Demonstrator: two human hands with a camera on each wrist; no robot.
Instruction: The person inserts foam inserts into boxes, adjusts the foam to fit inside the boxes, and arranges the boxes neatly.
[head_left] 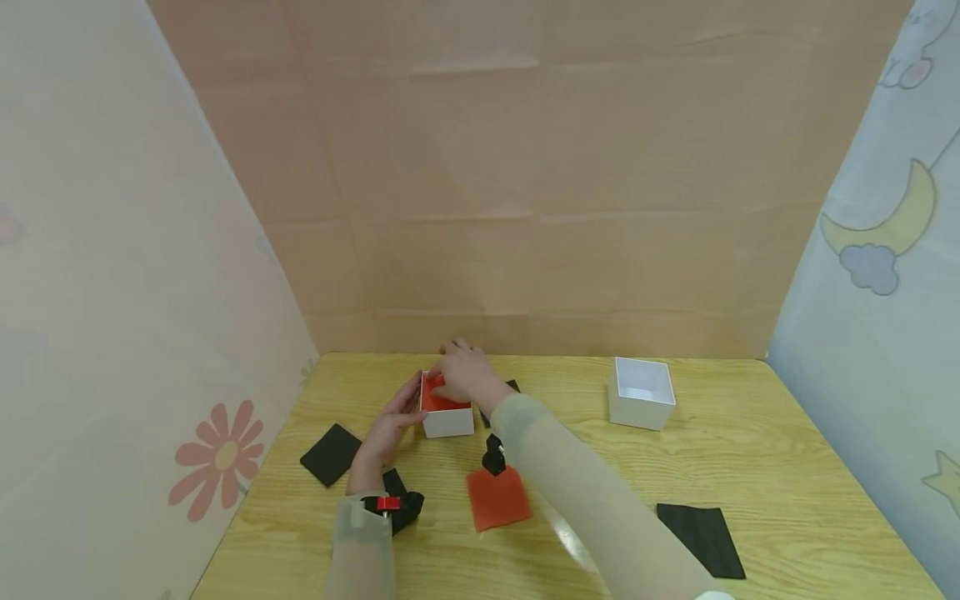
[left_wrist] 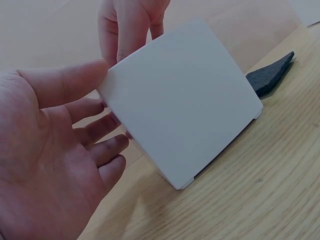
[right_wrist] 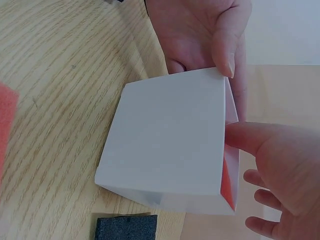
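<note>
Two hands [head_left: 388, 427] [head_left: 467, 372], two white boxes [head_left: 448, 423] [head_left: 642, 412], one touched

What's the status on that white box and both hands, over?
Left hand on white box, gripping corner. Right hand dips inside, contact unclear. Red sheet in box. Right hand partly covers opening; black pad close by.

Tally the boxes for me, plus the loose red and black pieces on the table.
White boxes: 2
Loose red piece: 1
Loose black pieces: 3
Total: 6, leaving out a half-hidden dark shape that's unclear.
</note>
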